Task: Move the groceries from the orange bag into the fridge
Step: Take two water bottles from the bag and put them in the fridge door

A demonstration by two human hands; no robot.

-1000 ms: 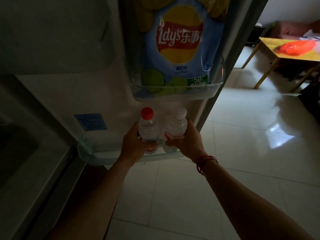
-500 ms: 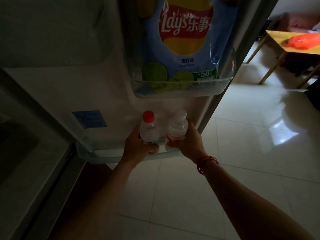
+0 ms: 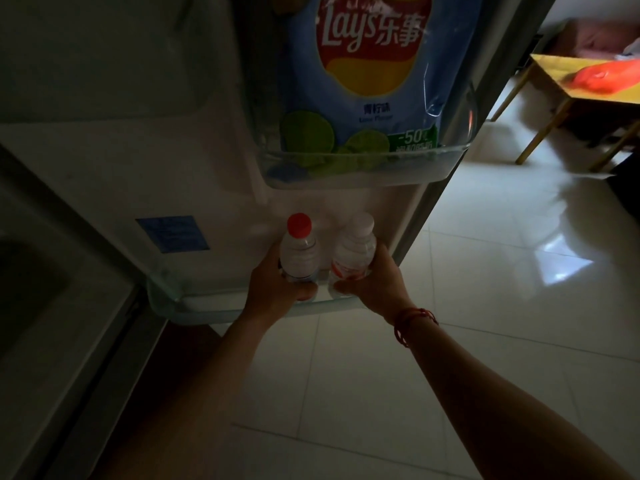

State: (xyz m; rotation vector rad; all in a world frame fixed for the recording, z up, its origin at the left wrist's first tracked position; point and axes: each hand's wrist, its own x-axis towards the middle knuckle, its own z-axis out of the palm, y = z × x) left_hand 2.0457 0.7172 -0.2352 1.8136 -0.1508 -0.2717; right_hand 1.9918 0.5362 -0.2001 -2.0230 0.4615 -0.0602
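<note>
Left hand (image 3: 277, 289): fingers wrapped round the red-capped bottle (image 3: 298, 252), keeping it upright so that its base seats in the lower door shelf (image 3: 194, 306).
Right hand (image 3: 374, 289): fingers clamped on the white-capped bottle (image 3: 355, 251), just right of the first.
Bottles: side by side, probably to fill the shelf's right end.
Chips bag (image 3: 367, 81): stands in the upper door shelf (image 3: 346, 174), above the bottles.
Orange bag (image 3: 602, 77): far right, on the yellow table (image 3: 550, 62).

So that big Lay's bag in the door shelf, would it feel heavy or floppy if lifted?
Probably light for its size: the Lay's bag looks puffed with air. Its glossy, creased film would likely crumple and feel slippery. It rises well above the upper door shelf, so a nudge might tip it.
</note>
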